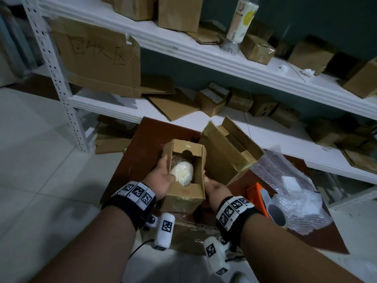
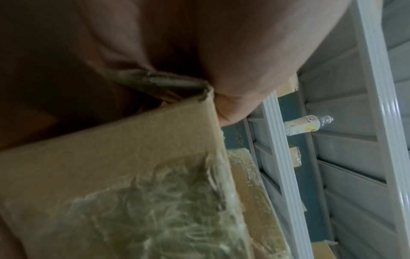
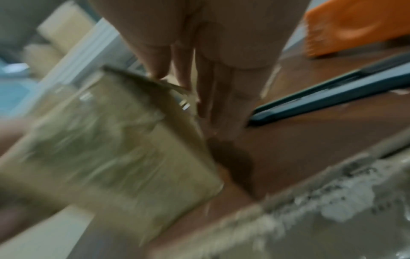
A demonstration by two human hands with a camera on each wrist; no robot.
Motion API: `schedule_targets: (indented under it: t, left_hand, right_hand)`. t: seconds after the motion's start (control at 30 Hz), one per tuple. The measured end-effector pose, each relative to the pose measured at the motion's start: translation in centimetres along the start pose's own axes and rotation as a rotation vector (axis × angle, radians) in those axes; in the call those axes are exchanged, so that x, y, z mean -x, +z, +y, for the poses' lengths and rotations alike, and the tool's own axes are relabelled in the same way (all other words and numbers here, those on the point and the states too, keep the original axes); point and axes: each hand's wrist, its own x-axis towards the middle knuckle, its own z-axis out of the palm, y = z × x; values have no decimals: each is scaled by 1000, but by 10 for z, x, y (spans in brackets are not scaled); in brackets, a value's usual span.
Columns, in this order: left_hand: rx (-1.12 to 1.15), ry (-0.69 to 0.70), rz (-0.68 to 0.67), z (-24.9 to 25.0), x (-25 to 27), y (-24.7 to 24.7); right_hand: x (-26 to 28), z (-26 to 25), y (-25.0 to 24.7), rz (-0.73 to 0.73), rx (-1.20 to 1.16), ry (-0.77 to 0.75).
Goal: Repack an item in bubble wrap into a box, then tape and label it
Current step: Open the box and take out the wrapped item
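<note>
A small open cardboard box (image 1: 184,194) stands on the brown table (image 1: 142,144). Inside it lies a white bubble-wrapped item (image 1: 182,172). My left hand (image 1: 162,175) grips the box's left wall, thumb inside against the wrapped item, fingers outside. The left wrist view shows that hand (image 2: 221,52) over the corner of the taped box (image 2: 111,175). My right hand (image 1: 214,186) lies against the box's right side. In the blurred right wrist view its fingers (image 3: 221,87) run straight down beside the box (image 3: 111,149).
A larger open box (image 1: 224,158) leans just right of the small one. Loose bubble wrap (image 1: 285,180), an orange tape dispenser (image 1: 256,194) and a tape roll (image 1: 275,213) lie at the right. White shelves (image 1: 224,64) with several boxes stand behind. A dark flat object (image 3: 332,98) lies on the table.
</note>
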Motion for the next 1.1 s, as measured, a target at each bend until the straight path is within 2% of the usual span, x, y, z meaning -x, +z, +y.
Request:
schedule_targets:
  t: [0.13,0.2,0.27,0.37,0.43,0.5,0.57,0.67,0.7,0.93,1.1]
  left_hand:
    - [16,-16,6,-1,-1,-1]
    - [18,-13,46,0,0,-3]
    - [15,-2,97,1,1,-5]
    - [31,11,154,0,4,-10]
    - [28,15,177,0,6,-12]
    - [19,11,188,1,8,-13]
    - [15,11,181,2,10,-14]
    - [7,22,179,4,13,-18]
    - [2,26,180,4,14,-19]
    - [-4,54,161,3,16,-20]
    - [-22,62,163,4,16,-20]
  right_hand:
    - [4,-3,1,-57,-32,-23]
    - [7,-8,-7,-28,155,-94]
    - [9,-16,-17,55,436,-169]
    - [11,-32,-33,170,686,-265]
    - [13,-39,-39,243,816,-397]
    - [14,-53,-39,283,893,-609]
    - [12,-72,-30,180,998,-726]
    - [5,-94,-8,-85,1260,-624]
    - [2,-97,-3,-131,1331,-594]
    - [-21,-92,11,-109,1437,-519]
    - [-21,-83,10,-71,1379,-605]
